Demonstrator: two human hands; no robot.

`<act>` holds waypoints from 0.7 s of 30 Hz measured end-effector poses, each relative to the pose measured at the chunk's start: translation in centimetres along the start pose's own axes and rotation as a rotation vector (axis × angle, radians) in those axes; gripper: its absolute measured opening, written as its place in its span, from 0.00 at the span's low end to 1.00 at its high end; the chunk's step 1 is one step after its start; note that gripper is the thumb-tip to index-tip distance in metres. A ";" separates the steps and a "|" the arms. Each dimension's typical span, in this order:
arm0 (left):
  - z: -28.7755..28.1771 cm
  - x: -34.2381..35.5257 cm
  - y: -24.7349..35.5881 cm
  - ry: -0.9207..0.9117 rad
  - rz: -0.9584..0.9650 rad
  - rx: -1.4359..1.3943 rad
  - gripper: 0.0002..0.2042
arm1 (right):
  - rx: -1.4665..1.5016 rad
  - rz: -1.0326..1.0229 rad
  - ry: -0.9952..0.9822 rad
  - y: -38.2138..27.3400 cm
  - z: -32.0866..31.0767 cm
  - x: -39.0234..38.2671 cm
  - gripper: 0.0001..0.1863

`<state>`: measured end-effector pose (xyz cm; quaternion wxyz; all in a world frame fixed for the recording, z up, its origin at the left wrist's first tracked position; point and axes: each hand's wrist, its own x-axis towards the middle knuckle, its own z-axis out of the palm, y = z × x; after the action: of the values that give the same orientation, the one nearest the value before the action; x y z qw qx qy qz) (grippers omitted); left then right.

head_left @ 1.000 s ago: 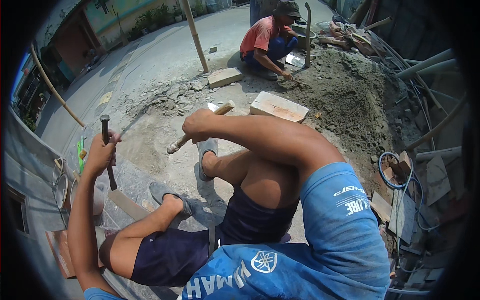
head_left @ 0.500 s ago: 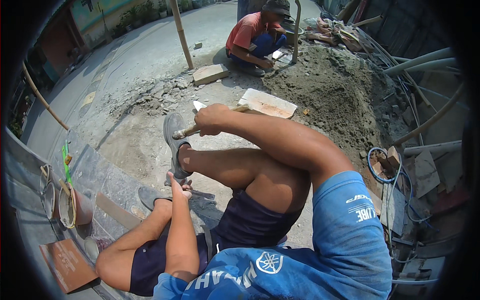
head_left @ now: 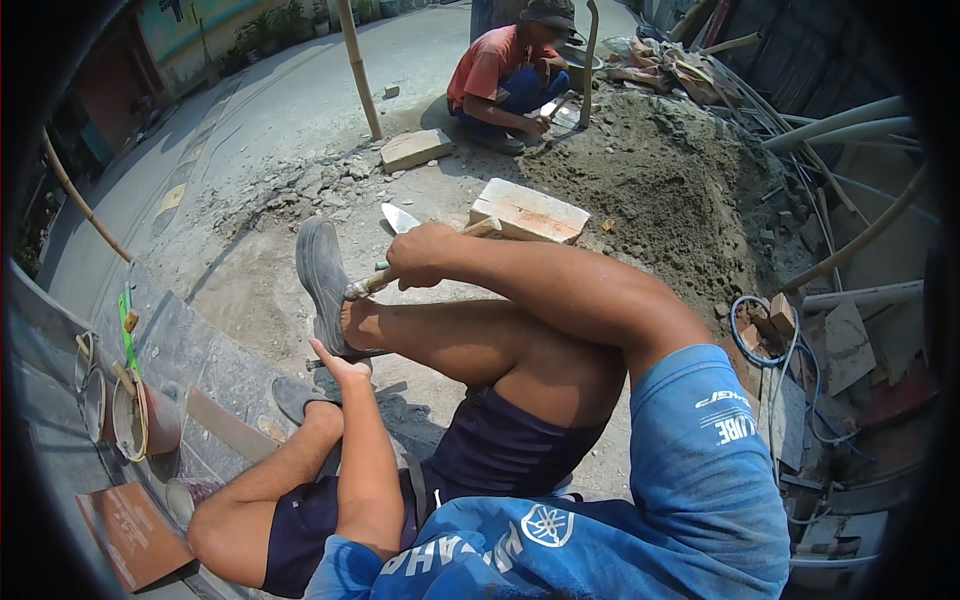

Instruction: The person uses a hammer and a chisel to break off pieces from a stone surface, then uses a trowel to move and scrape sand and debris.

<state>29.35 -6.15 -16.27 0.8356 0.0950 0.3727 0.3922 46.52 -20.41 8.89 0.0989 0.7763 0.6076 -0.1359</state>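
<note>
My right hand (head_left: 418,256) is closed around a wooden handle (head_left: 372,285) caked pale at its near end. Its far end shows beyond my wrist; the tool's kind is unclear. A pointed trowel blade (head_left: 400,218) shows just past my knuckles, and a small green tip pokes out beside them; I cannot tell whether I grip these too. Low beside my raised right shoe (head_left: 322,275), my left hand (head_left: 347,370) has its thumb and fingers stretched apart. A dark, thin piece shows next to it, too unclear to name.
Ahead lie a pale block (head_left: 530,210), another block (head_left: 416,150) and a sand heap (head_left: 650,170). A co-worker (head_left: 500,80) squats by the sand with a tool in hand. Buckets (head_left: 160,415) and a brown tile (head_left: 132,535) are at left; hoses (head_left: 760,335) and poles lie right.
My right shoe has shifted left and up. My left hand has moved left, its fingers straighter. The right hand keeps its grip, and a green tip now shows beside it.
</note>
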 end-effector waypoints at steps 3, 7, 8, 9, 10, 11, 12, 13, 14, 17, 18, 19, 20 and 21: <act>-0.5 2.2 0.3 -0.102 -0.007 -0.047 0.45 | 0.003 -0.018 0.017 -0.1 -0.2 -0.5 0.19; -1.3 4.4 1.2 -0.148 0.123 -0.041 0.38 | 0.054 0.003 0.042 0.0 0.2 -1.1 0.19; -1.5 5.5 2.7 -0.184 0.131 -0.052 0.37 | 0.071 0.026 0.031 -0.2 0.2 -1.2 0.19; -2.2 7.0 4.9 -0.213 0.144 -0.061 0.36 | 0.094 0.031 0.011 -0.6 0.0 -1.6 0.20; -1.6 7.3 7.1 -0.334 0.152 0.009 0.36 | 0.088 0.020 0.008 -0.5 0.4 -1.8 0.20; -0.5 7.4 9.8 -0.380 0.206 0.057 0.37 | 0.084 0.000 0.002 -0.4 1.0 -1.6 0.20; 2.2 6.4 11.9 -0.375 0.318 0.097 0.37 | 0.080 0.018 -0.013 0.2 2.1 -1.3 0.20; 3.9 6.3 14.5 -0.370 0.385 0.114 0.37 | 0.073 0.020 -0.028 0.3 3.0 -1.1 0.20; 5.3 6.3 17.1 -0.451 0.421 0.106 0.36 | 0.061 0.011 -0.046 0.4 3.4 -1.2 0.20; 9.8 4.9 20.7 -0.745 0.481 -0.095 0.32 | 0.028 0.082 -0.132 1.7 4.6 -1.6 0.19; 10.2 3.8 21.2 -0.808 0.531 -0.098 0.30 | 0.007 0.083 -0.142 2.0 4.5 -1.6 0.19; 10.7 3.8 21.6 -0.783 0.559 -0.100 0.30 | -0.014 0.083 -0.151 1.9 4.2 -1.9 0.19; 10.8 4.1 22.2 -0.674 0.558 -0.107 0.29 | -0.012 0.083 -0.169 1.5 3.8 -1.7 0.19; 11.2 4.4 21.9 -0.588 0.535 -0.126 0.28 | -0.012 0.115 -0.182 1.7 3.2 -1.9 0.19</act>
<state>26.18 13.34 -0.89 0.7792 0.2455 0.0553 0.5740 47.50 -23.55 6.50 0.1662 0.7937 0.5513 -0.1963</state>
